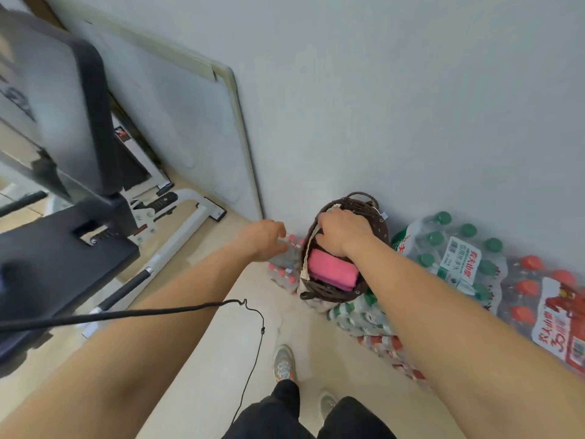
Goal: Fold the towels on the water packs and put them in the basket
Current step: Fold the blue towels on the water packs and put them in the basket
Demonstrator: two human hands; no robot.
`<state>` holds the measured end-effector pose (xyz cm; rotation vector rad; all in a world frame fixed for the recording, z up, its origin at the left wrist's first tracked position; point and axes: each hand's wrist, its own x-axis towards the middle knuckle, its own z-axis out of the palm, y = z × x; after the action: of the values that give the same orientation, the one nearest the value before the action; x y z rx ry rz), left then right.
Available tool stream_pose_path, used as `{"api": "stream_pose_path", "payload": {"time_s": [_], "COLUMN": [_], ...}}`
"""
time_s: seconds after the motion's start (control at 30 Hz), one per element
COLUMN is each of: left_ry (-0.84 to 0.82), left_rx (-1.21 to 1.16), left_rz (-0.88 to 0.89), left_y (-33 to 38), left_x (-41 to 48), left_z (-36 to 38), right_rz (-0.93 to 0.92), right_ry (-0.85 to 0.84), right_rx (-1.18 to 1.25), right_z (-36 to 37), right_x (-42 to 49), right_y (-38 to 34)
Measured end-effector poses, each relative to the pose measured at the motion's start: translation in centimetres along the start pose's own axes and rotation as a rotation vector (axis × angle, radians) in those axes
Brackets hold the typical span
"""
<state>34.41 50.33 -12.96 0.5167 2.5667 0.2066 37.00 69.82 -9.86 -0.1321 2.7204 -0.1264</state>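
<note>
A dark brown wicker basket (pixel 381 228) with a pale cloth lining stands on the water packs by the wall. A folded pink towel (pixel 332 272) lies inside it at the near side. My right hand (pixel 343 231) reaches into the basket just beyond the pink towel, fingers bent downward; whatever is under the palm is hidden. My left hand (pixel 264 239) hovers left of the basket over a red-capped water pack (pixel 285 277), fingers loosely curled. A greyish patch (pixel 286 256) lies under its fingertips; I cannot tell whether it is cloth or plastic wrap.
Green-capped water packs (pixel 449 248) and red-capped ones (pixel 544 296) line the wall to the right. A whiteboard (pixel 177 122) leans on the wall at left, beside a black bench with a white frame (pixel 180 229). A black cable (pixel 158 312) crosses my left arm. My shoe (pixel 284 362) is on the floor.
</note>
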Motion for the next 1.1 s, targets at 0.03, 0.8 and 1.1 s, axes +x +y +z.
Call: {"api": "stream_pose_path", "payload": {"time_s": [0.03, 0.8, 1.1], "left_ry": [0.006, 0.354, 0.509], "left_rx": [-0.015, -0.437, -0.547], "left_rz": [-0.048, -0.992, -1.218], "left_y": [-0.8, -14.1, -22.4], "left_x": [-1.4, -49.4, -66.4], "left_z": [-0.3, 5.9, 9.7], "right_rz": [-0.035, -0.863, -1.112], "right_ry": [0.01, 0.145, 0.162], "right_rx": [-0.017, -0.258, -0.253], "right_z": [-0.7, -2.6, 0.9], "right_x": [-0.6, -18.4, -26.3], "right_y": [-0.9, -38.4, -57.6]}}
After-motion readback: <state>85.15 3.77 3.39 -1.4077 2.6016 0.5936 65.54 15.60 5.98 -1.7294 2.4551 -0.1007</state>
